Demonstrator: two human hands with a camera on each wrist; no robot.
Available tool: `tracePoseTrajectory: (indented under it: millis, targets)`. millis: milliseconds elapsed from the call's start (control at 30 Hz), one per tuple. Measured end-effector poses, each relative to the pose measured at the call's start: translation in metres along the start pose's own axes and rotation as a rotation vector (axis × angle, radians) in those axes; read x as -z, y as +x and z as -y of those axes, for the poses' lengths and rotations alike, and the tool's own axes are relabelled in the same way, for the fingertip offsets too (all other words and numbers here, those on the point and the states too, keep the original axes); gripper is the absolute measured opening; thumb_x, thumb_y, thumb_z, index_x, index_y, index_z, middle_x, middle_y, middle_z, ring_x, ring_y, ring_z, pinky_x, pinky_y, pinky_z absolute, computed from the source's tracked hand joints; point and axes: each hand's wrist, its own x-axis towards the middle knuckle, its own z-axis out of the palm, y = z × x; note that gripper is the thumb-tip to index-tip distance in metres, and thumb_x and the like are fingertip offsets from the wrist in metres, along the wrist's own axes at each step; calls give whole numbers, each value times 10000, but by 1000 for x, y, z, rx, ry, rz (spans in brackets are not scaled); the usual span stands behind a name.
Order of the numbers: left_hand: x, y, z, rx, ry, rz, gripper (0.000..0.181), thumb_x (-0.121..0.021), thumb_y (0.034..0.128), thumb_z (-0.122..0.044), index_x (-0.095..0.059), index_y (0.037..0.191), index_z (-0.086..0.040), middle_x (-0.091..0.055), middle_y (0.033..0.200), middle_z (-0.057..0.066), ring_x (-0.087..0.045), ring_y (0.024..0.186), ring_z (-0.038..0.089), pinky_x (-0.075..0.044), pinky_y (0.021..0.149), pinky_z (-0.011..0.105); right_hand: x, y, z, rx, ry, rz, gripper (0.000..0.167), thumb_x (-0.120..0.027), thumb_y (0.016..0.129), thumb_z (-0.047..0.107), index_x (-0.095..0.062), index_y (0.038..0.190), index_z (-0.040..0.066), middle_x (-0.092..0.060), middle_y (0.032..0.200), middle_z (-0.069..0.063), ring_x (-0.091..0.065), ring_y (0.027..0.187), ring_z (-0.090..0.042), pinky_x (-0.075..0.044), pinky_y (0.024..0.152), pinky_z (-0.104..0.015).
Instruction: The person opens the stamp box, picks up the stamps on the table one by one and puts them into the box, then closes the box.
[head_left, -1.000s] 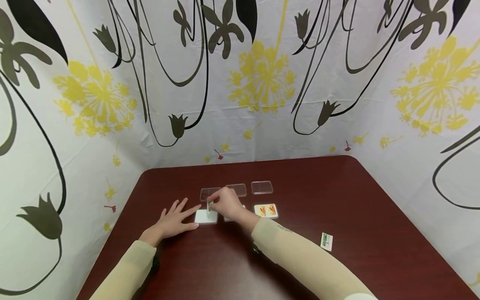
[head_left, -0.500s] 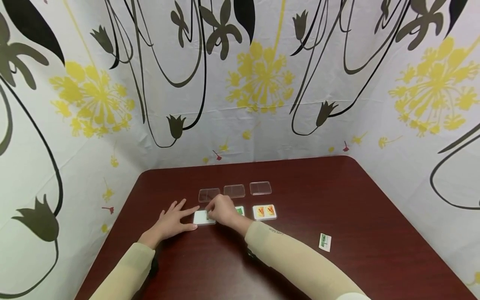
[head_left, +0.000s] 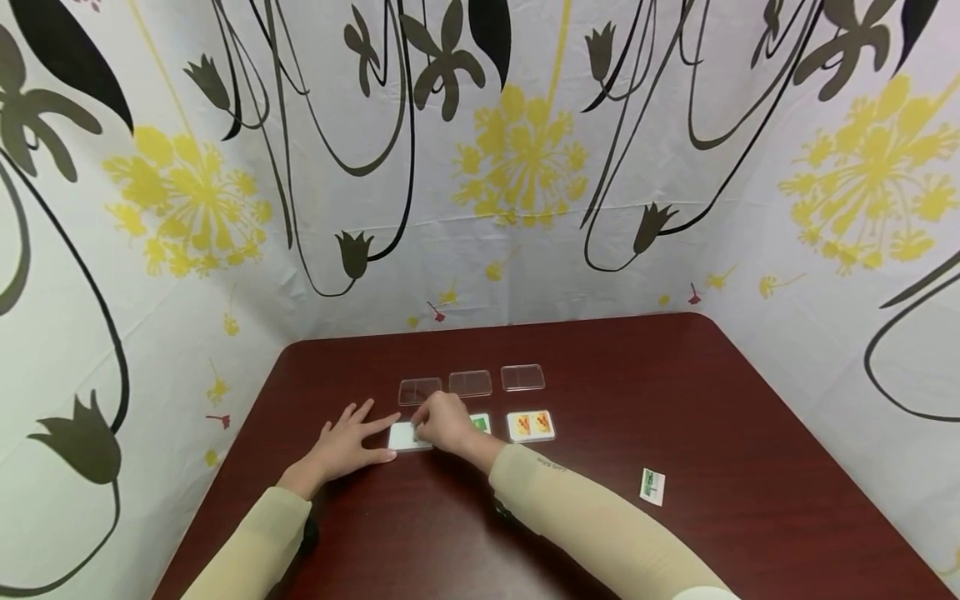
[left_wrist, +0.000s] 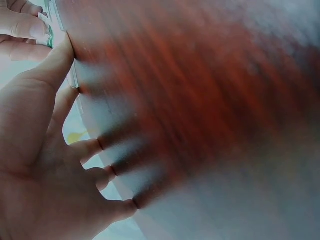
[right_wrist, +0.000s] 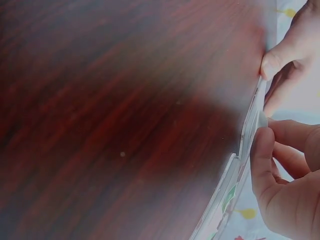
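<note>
My left hand (head_left: 345,437) lies spread on the table, its thumb and index finger touching the left side of a flat white rectangular case (head_left: 402,436). Over the right part of that case, my right hand (head_left: 450,425) pinches a small white paper with green print (left_wrist: 48,31) between thumb and fingers. In the right wrist view the pinched paper (right_wrist: 263,120) is pale and stands at the case's surface. Beside the right hand is a second case with a green picture (head_left: 480,422), partly hidden by the wrist.
A third case with two orange pictures (head_left: 530,426) lies to the right. Three clear plastic covers (head_left: 470,383) lie in a row behind the cases. A loose paper with green print (head_left: 652,487) rests on the dark red table (head_left: 750,467) farther right. Patterned cloth (head_left: 480,283) surrounds the table.
My right hand has lowered the small paper from above the white case onto its right part, uncovering some of the green picture. The left hand stays in place.
</note>
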Motion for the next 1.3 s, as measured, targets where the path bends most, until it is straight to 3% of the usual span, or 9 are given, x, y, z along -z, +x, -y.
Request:
tracePoseTrajectory:
  millis: [133, 333, 633, 1100, 1300]
  targets:
    - [0, 0, 1, 1, 2, -2, 743, -656, 890, -627, -449, 1536, -322, -162, 1646, 219, -85, 1480, 519, -107, 1029, 812, 0, -1, 1, 1, -31, 15, 162, -822, 769, 68, -829, 922, 119, -767, 891, 37, -651, 749, -71, -514, 644, -224]
    - [0, 1, 2, -1, 10, -8, 741, -655, 890, -628, -450, 1534, -326, -164, 1647, 214, -86, 1481, 516, -110, 1030, 810, -1, -3, -1, 39, -161, -15, 132, -848, 784, 174, -839, 913, 200, -753, 913, 108, -673, 848, -112, -527, 682, -272]
    - [0, 2, 2, 5, 18, -5, 740, -657, 888, -630, -450, 1534, -332, -168, 1647, 210, -95, 1480, 515, -117, 1029, 810, 0, -5, -2, 73, -261, -27, 144, -866, 785, 256, -839, 926, 250, -673, 1015, 27, -572, 971, -212, -503, 683, -311]
    - [-1, 0, 1, 9, 6, -10, 728, -662, 894, -613, -454, 1532, -330, -160, 1650, 205, -87, 1483, 511, -111, 1040, 801, 0, -4, -7, 194, -332, 4, 106, -850, 810, 265, -836, 914, 277, -710, 1010, 99, -561, 935, -175, -518, 703, -317]
    - [-1, 0, 1, 3, 17, -9, 727, -645, 900, -625, -447, 1535, -333, -159, 1650, 205, -90, 1484, 507, -122, 1039, 799, 3, -6, -5, 199, -342, 46, 259, -861, 782, 414, -819, 1002, 285, -655, 1003, 97, -505, 918, -144, -478, 647, -285]
